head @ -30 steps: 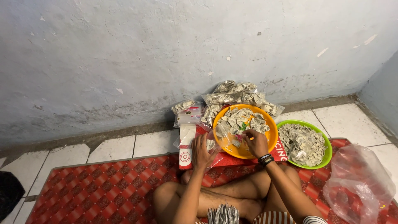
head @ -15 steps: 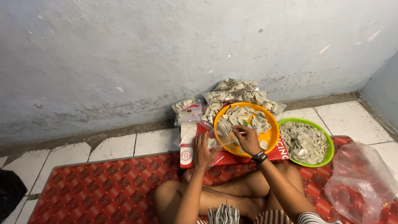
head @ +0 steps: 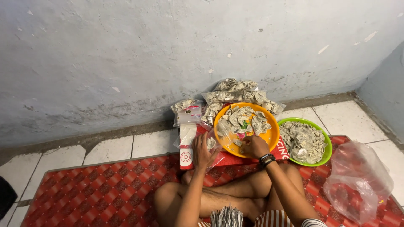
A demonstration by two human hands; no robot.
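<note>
Against the blue wall, on the red mat [head: 84, 193], the right hand [head: 253, 146] pinches pale pieces in the orange bowl [head: 272, 135] while the left hand [head: 203, 152] clasps a small clear bag [head: 212, 141] just beside it, best kept open-mouthed and close.

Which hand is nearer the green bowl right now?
Right. The right hand reaches into the orange bowl, which sits directly beside the green bowl. The left hand is on the orange bowl's far side, holding a small clear bag.

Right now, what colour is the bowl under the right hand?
Orange bowl, under the right hand; head view.
</note>
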